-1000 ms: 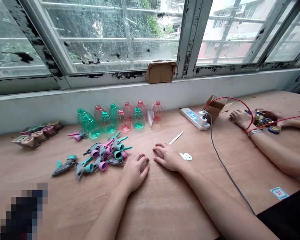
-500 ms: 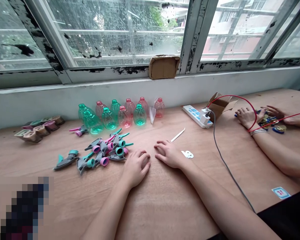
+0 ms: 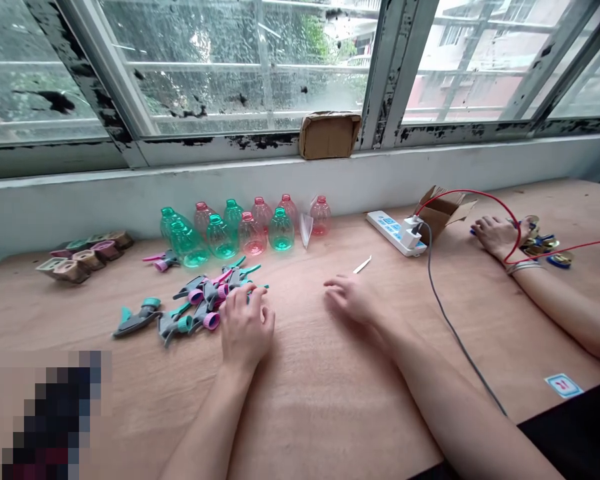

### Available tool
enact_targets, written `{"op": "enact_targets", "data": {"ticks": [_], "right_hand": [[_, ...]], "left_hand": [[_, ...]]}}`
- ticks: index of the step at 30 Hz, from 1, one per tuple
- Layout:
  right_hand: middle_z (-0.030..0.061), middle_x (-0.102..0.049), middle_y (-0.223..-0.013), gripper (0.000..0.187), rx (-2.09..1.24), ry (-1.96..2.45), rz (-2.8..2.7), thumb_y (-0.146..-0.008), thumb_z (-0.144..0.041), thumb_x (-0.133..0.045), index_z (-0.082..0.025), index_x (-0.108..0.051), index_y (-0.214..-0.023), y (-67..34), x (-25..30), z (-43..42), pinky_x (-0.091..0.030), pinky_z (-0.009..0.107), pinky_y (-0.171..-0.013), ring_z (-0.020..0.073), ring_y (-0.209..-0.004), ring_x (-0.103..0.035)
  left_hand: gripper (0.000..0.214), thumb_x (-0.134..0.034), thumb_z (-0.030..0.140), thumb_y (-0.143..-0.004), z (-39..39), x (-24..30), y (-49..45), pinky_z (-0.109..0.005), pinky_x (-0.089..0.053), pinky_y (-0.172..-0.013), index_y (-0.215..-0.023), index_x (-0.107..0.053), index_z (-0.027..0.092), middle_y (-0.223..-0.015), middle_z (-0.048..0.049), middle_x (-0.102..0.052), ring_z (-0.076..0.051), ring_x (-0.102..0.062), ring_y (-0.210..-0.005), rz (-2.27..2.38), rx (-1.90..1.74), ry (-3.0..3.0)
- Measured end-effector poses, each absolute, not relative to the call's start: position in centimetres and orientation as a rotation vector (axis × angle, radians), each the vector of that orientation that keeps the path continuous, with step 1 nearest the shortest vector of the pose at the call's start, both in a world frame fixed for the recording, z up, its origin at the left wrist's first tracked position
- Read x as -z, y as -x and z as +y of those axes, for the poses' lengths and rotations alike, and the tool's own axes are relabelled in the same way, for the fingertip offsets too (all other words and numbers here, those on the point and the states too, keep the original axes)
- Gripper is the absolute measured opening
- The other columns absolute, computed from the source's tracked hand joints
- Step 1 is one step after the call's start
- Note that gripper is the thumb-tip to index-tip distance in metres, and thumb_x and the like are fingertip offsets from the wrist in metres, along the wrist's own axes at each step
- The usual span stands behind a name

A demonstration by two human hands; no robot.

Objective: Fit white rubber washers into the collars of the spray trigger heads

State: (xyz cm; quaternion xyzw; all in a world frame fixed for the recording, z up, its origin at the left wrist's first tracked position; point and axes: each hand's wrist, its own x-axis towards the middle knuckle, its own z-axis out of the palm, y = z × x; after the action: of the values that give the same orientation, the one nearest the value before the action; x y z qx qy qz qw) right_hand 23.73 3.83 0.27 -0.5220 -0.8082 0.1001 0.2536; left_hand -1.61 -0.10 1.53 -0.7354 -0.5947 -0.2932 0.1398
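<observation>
My left hand lies curled over the right end of a heap of grey plastic trigger spray heads with teal and pink parts, its fingers on the heads. What it grips is hidden. My right hand rests on the plywood table with its fingers apart, touching nothing but wood. A narrow white strip lies just beyond it. Behind the heap stands a group of green and pink plastic bottles without spray heads.
A co-worker's hand rests by a pile of gold and blue caps, under a red cable. A power strip, cardboard box, grey cable and small square containers also stand about.
My left hand has slid left onto the heap of spray heads. My right hand has moved slightly back, and the small white piece beside it no longer shows. The co-worker's other hand has gone from view.
</observation>
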Motion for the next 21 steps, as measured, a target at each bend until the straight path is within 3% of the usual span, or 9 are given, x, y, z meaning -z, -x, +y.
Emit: {"op": "enact_targets", "data": {"ticks": [4,6,9,13,21], "right_hand": [[0.0026,-0.069,-0.07,0.027,-0.303,1.766,-2.073,-0.087,-0.033,-0.051,-0.02,-0.07,-0.075,-27.0,-2.8,3.7,-0.038,0.025,-0.059,0.015,-0.065,-0.06],[0.002,-0.068,-0.066,0.026,-0.424,1.826,-2.116,-0.083,-0.035,-0.056,-0.019,-0.068,-0.068,-28.0,-3.6,3.3,-0.035,0.024,-0.053,0.0137,-0.06,-0.059],[0.0011,-0.068,-0.07,0.016,-0.626,1.872,-2.188,-0.07,-0.035,-0.069,-0.019,-0.068,-0.07,-28.6,-3.6,2.8,-0.034,0.022,-0.049,0.0134,-0.061,-0.059],[-0.0011,-0.066,-0.07,0.024,-0.845,1.93,-2.19,-0.056,-0.026,-0.077,-0.019,-0.066,-0.076,-28.7,-2.4,2.8,-0.034,0.019,-0.046,0.0125,-0.059,-0.059],[-0.0018,-0.065,-0.075,0.021,-0.795,1.831,-2.211,-0.059,-0.02,-0.073,-0.02,-0.064,-0.078,-28.4,-2.0,2.9,-0.036,0.019,-0.047,0.012,-0.06,-0.058]], "left_hand": [[0.022,-0.05,0.026,-0.086,-0.2,-1.9,2.0,-0.047,-0.041,-0.088,-0.106,-0.058,0.021,-0.117,-0.0124,-0.057,-0.032,-0.048,-0.111,-1.812,0.819,2.027],[0.02,-0.048,0.027,-0.087,-0.2,-1.8,2.1,-0.045,-0.043,-0.086,-0.103,-0.059,0.021,-0.115,-0.012,-0.057,-0.031,-0.048,-0.109,-1.826,0.828,2.03],[0.017,-0.047,0.024,-0.087,-0.1,-1.7,2.3,-0.043,-0.045,-0.088,-0.097,-0.061,0.021,-0.111,-0.0111,-0.056,-0.03,-0.048,-0.108,-1.794,0.894,2.062],[0.018,-0.045,0.024,-0.088,0.3,-1.5,2.9,-0.043,-0.045,-0.09,-0.094,-0.061,0.02,-0.109,-0.0113,-0.054,-0.03,-0.048,-0.106,-1.818,0.94,2.099],[0.015,-0.047,0.013,-0.083,0.6,-1.4,3.9,-0.042,-0.046,-0.091,-0.087,-0.059,0.021,-0.103,-0.008,-0.056,-0.027,-0.054,-0.101,-1.789,1.144,2.128]]}}
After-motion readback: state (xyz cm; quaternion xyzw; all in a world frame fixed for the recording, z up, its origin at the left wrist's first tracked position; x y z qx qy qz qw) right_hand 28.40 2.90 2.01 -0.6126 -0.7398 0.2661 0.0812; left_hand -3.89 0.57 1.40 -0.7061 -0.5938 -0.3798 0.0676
